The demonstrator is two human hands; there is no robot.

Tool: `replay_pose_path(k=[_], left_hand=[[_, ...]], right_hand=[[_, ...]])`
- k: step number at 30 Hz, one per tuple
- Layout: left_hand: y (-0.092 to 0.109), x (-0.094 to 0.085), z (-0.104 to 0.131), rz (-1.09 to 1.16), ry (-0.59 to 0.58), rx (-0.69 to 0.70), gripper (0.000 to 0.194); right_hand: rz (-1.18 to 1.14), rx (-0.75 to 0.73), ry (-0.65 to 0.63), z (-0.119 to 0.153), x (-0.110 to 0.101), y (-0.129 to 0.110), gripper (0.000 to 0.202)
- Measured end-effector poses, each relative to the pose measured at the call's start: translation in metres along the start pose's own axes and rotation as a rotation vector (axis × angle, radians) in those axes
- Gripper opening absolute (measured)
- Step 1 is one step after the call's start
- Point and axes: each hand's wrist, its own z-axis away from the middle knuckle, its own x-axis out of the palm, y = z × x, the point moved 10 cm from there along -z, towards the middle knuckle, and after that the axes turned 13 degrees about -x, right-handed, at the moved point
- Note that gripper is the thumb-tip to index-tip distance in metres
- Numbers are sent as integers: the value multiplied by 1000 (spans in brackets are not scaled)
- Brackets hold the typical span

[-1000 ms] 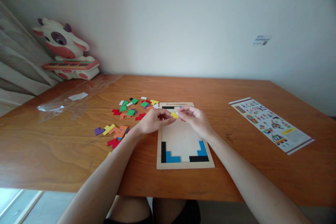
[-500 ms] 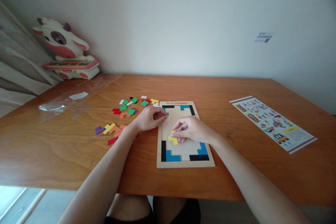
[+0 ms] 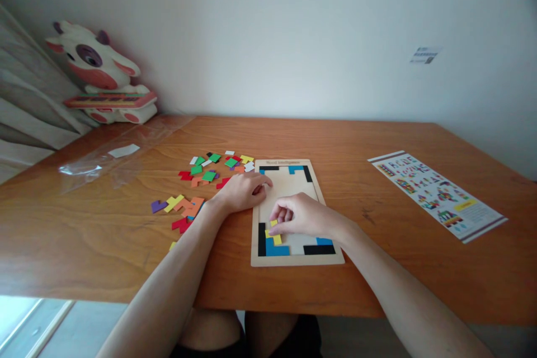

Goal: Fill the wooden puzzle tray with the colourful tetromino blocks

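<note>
My right hand pinches a yellow puzzle piece between thumb and fingers. The piece is over the lower left of a pale wooden puzzle board, close to a blue piece and an upright black piece in that corner. Resting at the board's left edge, my left hand has its fingers loosely curled, with a gap to the thumb and nothing visible in it. More black and blue pieces line the board's other corners; part of the lower right blue piece is behind my right hand.
Loose coloured pieces lie left of the board, some behind my left forearm. A printed sheet lies at the right. Clear plastic wrapping and a cow-shaped toy keyboard occupy the back left of the wooden table.
My right hand has moved the yellow piece down and slightly left, towards the board's lower left corner. My left hand has shifted slightly to the right and turned, staying at the left edge.
</note>
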Motion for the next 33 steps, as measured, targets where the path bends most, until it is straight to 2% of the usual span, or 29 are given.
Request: replay_pose_path(k=[5,12,15,18,26,29,33], left_hand=[[2,1,0,-22,-4,21,34],[3,0,1,-35,-1,25,34],[4,0,2,-44,2,32,33],[6,0,2,-71,2,37,34],[9,-3,5,-141,28,42,36],[5,-12,3,-115,110,18,25],[-18,-36,0,-110,352,-132,23]], right_hand=[[54,-5,-45,0,6,-8,22],[-32,57,-59,3,10,0,16],[80,-13,-44,1,2,-8,15],[152,-19,-68,1,-1,-10,13],[37,45,-138,3,5,-4,23],[-56,38,-150,4,6,-2,29],[-7,-2,-120,1,-2,-4,43]])
